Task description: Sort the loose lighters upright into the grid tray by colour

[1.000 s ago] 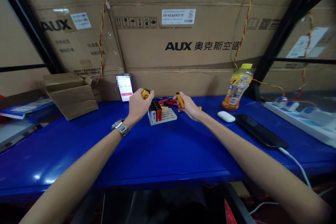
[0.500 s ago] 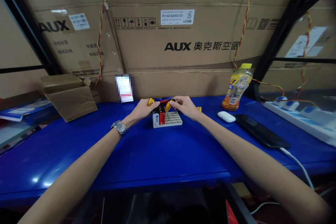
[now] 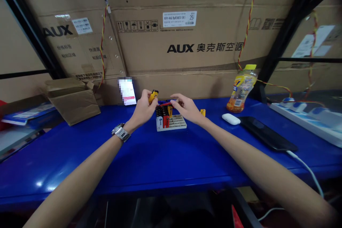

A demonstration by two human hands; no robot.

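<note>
My left hand (image 3: pixel 145 107) is closed round a yellow lighter (image 3: pixel 153 97) with a black top, held upright just left of a pale slotted tray (image 3: pixel 179 123). White lighters (image 3: pixel 159 122), red lighters (image 3: pixel 166 121) and a yellow-bodied one stand in the tray's left part; slots at its right show bare. Over the tray's back right corner is my right hand (image 3: pixel 185 107), fingers apart, with nothing visible in them. Behind the tray lie red and blue lighters, partly hidden by my hands. Another yellow piece (image 3: pixel 203 112) shows past my right wrist.
A lit phone (image 3: pixel 127 91) leans against the large cardboard box (image 3: pixel 213 67) at the back. To the right are a drink bottle (image 3: pixel 242 88), a white earbud case (image 3: pixel 231 119), a black phone (image 3: pixel 267 133) and a power strip (image 3: pixel 307 123). An open carton (image 3: pixel 72 103) stands left.
The yellow lighter that was tilted in my right hand now stands in the tray, and that hand's fingers have come off it. My left hand has risen slightly, its yellow lighter now more upright.
</note>
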